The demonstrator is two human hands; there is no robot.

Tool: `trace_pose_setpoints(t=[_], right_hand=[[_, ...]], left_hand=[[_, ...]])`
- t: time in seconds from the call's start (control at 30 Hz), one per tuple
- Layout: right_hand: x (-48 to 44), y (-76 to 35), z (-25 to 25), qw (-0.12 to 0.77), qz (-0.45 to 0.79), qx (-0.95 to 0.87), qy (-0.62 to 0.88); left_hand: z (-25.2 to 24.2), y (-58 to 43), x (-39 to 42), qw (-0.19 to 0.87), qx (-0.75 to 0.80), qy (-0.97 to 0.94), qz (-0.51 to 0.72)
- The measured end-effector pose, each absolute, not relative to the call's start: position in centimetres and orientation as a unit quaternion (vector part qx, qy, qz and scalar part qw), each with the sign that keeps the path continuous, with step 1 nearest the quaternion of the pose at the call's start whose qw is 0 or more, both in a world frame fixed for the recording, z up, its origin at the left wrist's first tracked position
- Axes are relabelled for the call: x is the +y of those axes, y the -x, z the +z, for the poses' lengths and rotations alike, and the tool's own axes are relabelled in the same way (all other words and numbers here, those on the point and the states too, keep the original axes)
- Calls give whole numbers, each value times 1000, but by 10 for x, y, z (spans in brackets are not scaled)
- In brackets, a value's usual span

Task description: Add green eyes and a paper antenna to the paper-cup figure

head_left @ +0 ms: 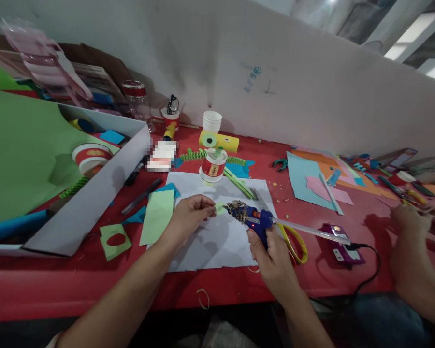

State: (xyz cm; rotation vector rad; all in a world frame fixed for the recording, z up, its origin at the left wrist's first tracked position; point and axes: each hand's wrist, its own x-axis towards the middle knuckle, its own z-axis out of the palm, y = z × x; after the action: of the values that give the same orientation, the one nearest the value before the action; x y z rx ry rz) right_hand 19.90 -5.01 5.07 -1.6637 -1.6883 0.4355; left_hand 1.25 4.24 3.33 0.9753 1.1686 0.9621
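Note:
My right hand point(271, 258) is wrapped round the handle of a blue hot glue gun point(255, 221), whose nozzle is caked with dark residue and points left. A long clear glue stick point(311, 230) sticks out of its back. Close to the nozzle tip, my left hand point(195, 212) pinches a small pale green paper piece point(220, 208) between thumb and fingers. Both hands are above white paper point(199, 251). Just beyond stands a red and white paper cup point(213, 165) with green folded-paper strips point(193, 154) at its sides. Yellow-handled scissors point(296, 244) lie partly behind the glue gun.
A white box point(105, 193) with paper pieces stands at left. Green cut-out paper point(115, 240) lies beside it. A yellow tube point(230, 143) and stacked white cups point(212, 121) stand near the wall. A purple power socket point(342, 244) and another person's hands point(416, 217) are at right.

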Motion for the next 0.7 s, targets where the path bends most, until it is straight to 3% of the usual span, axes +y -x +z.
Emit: trace_pose_setpoints(t=[0.33, 0.53, 0.7], right_hand=[[-54, -197, 46, 316, 195, -659, 654], [-50, -211, 52, 364, 259, -609, 656], [-18, -241, 61, 459, 363, -472, 659]], left_hand=[[35, -11, 42, 614, 509, -437, 416], [35, -11, 41, 616, 509, -433, 416], [35, -10, 42, 627, 504, -422, 418]])
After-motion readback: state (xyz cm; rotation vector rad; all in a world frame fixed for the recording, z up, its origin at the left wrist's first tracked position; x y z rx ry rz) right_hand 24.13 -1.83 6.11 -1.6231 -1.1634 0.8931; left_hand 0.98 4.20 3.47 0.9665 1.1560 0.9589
